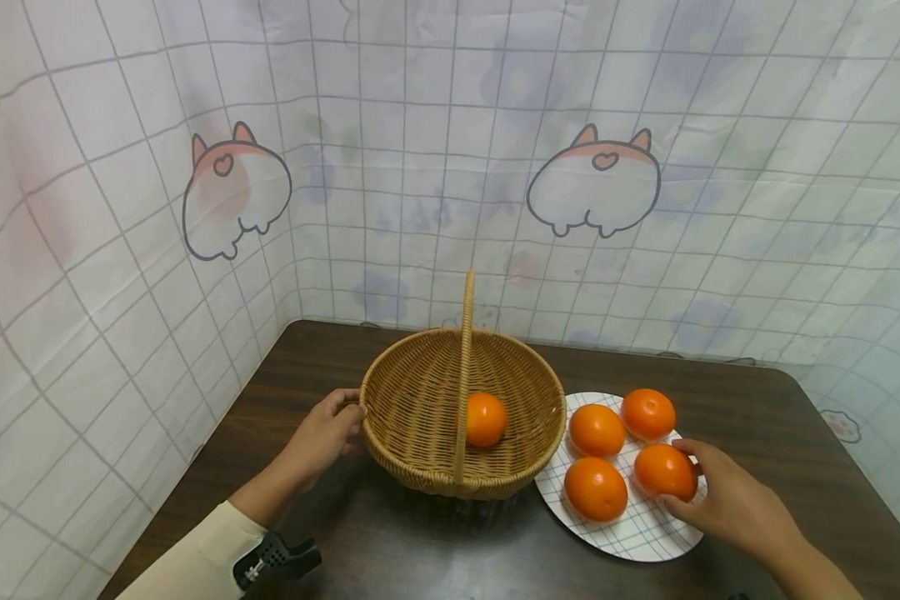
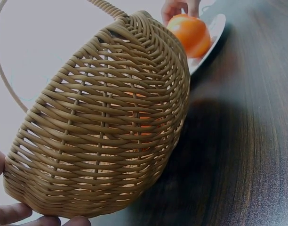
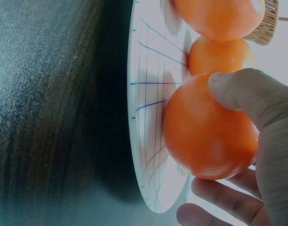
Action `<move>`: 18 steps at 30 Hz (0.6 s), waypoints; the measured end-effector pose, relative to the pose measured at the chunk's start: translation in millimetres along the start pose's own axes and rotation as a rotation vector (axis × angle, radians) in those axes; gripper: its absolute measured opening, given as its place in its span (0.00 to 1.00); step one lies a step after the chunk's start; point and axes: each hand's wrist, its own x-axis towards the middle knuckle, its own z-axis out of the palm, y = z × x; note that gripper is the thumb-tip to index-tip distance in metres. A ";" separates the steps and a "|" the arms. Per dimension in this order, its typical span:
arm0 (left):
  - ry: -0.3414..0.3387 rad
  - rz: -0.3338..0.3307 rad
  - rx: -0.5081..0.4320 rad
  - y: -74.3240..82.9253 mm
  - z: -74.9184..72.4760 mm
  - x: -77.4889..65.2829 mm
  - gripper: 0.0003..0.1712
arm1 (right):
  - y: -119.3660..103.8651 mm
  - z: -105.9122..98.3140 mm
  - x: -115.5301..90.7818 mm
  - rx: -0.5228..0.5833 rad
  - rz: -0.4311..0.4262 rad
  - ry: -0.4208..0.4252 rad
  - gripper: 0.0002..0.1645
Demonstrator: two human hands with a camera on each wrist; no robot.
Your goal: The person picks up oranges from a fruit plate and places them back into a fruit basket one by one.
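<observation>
My left hand (image 1: 321, 440) grips the left rim of a round wicker basket (image 1: 408, 392), thumb at the rim and fingers against the outside. One orange (image 1: 486, 419) lies inside, right of the tall arched handle (image 1: 465, 367). To the basket's right, my right hand (image 1: 742, 504) holds the front-right orange (image 1: 663, 472) on a white plate (image 1: 637, 543) with a blue grid. In the right wrist view the thumb (image 3: 233, 92) presses that orange's upper side, with fingers around its far side. Several other oranges (image 1: 596, 490) share the plate.
The dark wooden table (image 1: 412, 550) carries basket and plate close together. A white grid-patterned curtain (image 1: 435, 167) hangs behind the table and along its left side. A black strap mount (image 1: 276, 560) sits on the left wrist.
</observation>
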 end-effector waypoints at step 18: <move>0.000 -0.006 -0.001 1.4 0.6 -0.7 0.30 | -4.0 -11.8 1.2 0.017 -0.037 0.035 0.54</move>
